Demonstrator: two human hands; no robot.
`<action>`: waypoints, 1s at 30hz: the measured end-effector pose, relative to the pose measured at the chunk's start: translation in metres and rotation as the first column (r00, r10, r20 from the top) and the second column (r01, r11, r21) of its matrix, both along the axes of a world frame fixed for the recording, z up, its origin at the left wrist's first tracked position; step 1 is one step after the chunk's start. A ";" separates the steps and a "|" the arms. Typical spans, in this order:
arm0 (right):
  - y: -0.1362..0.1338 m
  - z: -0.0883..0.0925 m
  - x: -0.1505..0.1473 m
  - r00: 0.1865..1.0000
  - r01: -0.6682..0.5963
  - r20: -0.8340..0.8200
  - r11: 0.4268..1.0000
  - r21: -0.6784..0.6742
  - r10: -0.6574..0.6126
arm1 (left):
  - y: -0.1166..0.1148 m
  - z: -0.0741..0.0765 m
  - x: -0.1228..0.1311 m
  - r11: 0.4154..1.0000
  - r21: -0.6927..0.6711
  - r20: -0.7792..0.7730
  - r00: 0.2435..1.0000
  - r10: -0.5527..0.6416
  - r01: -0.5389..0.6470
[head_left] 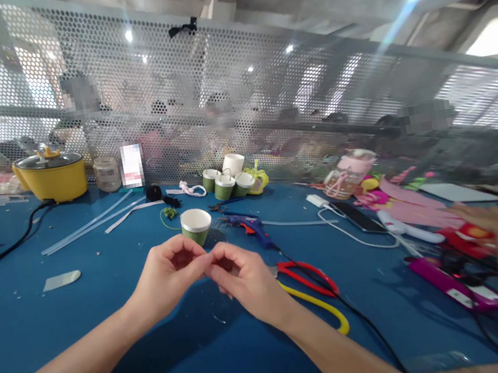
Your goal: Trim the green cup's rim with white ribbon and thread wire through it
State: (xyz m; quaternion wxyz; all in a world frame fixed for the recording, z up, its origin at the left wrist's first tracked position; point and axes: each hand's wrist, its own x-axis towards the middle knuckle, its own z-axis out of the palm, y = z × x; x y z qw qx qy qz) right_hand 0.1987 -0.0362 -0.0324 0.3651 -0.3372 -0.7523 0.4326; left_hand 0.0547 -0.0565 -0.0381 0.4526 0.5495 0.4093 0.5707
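Left hand (168, 273) and right hand (250, 279): thumbs and forefingers pinched closed, fingertips meeting; cannot tell if anything is held. Small round green-and-white cup (196, 223) upright on blue desk (131, 368), just beyond. Blue glue gun with orange trigger (255, 224) right of cup. Red-and-yellow-handled scissors (322, 303) near right wrist.

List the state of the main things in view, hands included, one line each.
Left hand: thumb and index finger pinched, touching the other hand.
Right hand: pinched likewise; anything held is too small to tell.
Front green cup: upright.
Three green cups behind: upright.
Glue gun: lying on its side; whether on, unclear.
Scissors: lying flat, handles spread, blades mostly hidden.
Yellow pot: lid on.
Dark phone: lying flat.
Clear jar: upright.
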 end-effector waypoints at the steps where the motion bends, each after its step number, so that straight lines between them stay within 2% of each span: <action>1: 0.000 0.000 0.000 1.000 -0.008 -0.010 1.000 -0.023 0.008 | 0.000 0.000 0.000 1.000 0.003 0.000 1.000 -0.001 0.001; 6: 0.001 0.000 -0.001 0.999 -0.037 -0.030 0.991 -0.126 0.033 | 0.002 -0.002 -0.001 0.998 -0.017 0.025 0.998 -0.054 0.054; 11: 0.005 0.001 0.002 0.994 -0.101 -0.058 0.980 -0.172 0.092 | 0.003 -0.006 -0.004 0.994 -0.006 0.076 0.991 -0.109 0.110; 16: 0.009 -0.003 0.006 0.969 -0.226 -0.174 0.913 -0.341 0.175 | 0.004 -0.008 -0.003 0.979 -0.067 0.200 0.964 -0.175 0.191; 21: 0.010 -0.010 0.006 0.950 -0.257 -0.282 0.846 -0.466 0.133 | 0.005 -0.010 0.000 0.954 -0.132 0.322 0.922 -0.214 0.268; 30: 0.010 -0.011 0.003 0.941 -0.251 -0.332 0.810 -0.531 0.074 | 0.006 -0.013 0.002 0.949 -0.142 0.360 0.908 -0.215 0.281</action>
